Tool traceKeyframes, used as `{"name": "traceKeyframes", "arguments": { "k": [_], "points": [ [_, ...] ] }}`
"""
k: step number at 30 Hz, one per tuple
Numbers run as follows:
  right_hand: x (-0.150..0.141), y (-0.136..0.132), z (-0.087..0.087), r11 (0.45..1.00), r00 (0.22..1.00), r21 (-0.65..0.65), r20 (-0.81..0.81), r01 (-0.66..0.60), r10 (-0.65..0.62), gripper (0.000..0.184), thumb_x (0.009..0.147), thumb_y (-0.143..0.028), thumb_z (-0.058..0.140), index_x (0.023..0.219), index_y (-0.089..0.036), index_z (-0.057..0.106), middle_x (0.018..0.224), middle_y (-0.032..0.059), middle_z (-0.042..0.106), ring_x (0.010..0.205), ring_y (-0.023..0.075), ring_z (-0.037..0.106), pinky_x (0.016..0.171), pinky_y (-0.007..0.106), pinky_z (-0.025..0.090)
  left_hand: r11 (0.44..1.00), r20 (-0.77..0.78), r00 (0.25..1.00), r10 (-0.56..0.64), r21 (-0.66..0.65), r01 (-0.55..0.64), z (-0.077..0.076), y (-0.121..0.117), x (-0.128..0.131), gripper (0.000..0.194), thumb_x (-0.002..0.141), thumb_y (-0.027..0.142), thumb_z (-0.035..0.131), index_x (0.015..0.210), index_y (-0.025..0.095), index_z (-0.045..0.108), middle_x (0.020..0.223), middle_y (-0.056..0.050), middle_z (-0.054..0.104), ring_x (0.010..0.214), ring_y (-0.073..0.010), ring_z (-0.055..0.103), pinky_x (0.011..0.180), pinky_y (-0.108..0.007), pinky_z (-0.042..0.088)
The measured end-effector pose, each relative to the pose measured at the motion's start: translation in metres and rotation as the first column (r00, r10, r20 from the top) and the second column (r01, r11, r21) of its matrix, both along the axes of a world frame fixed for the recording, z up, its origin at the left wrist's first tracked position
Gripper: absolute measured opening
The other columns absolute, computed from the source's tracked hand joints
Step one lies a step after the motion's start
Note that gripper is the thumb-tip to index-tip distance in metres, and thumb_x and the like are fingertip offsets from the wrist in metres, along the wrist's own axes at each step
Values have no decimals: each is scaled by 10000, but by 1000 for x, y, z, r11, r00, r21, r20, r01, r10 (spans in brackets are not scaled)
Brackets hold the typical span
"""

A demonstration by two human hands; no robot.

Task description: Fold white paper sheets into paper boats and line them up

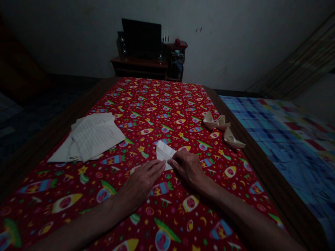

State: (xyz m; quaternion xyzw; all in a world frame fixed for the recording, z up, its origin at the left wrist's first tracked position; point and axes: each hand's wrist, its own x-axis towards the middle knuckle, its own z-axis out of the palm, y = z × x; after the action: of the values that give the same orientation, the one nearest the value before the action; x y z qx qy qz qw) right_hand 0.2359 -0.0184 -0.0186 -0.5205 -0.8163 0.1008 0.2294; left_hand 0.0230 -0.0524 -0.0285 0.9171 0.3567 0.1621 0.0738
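Observation:
A small folded piece of white paper (162, 150) lies on the red patterned cloth in front of me, its top corner pointing away. My left hand (146, 176) rests on its lower left edge, fingers stretched out flat with the tips touching the paper. My right hand (190, 166) has its fingers bent and closed in a pinch on the paper's right side, covering that corner. To the right of my hands sit folded paper boats (233, 139). On the left is a pile of loose paper sheets (96, 136), the top ones covered in lines of writing.
The red cloth (167, 104) with rockets and stars covers a long surface with dark brown edges (261, 167). Beyond it, a low wooden desk (138, 64) holds a black monitor (142, 38) and speakers; a red telephone (180, 43) stands beside. Blue checked fabric (277, 139) lies at right.

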Motion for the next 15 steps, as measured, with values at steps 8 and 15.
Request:
{"name": "traceKeyframes", "arguments": {
  "k": [8, 15],
  "points": [
    [-2, -1, 2, 996, 998, 84, 55, 2, -7, 219, 891, -354, 510, 799, -178, 604, 757, 45, 622, 660, 148, 527, 577, 250, 352, 999, -56, 998, -32, -33, 30, 4, -1, -1, 643, 755, -27, 379, 1373, 147, 351, 1408, -63, 432, 1267, -228, 370, 1030, -419, 390],
    [1, -28, -2, 888, 913, 246, 233, -389, 335, 390, 900, -112, 373, 1268, -140, 496, 1273, 127, 556, 1147, 218, 507, 929, 392, 439, 1000, -126, 992, -28, -12, 27, 10, -4, -1, 661, 674, -31, 395, 1319, 110, 418, 1364, -101, 476, 1272, -241, 389, 1060, -409, 345]
  ]
}}
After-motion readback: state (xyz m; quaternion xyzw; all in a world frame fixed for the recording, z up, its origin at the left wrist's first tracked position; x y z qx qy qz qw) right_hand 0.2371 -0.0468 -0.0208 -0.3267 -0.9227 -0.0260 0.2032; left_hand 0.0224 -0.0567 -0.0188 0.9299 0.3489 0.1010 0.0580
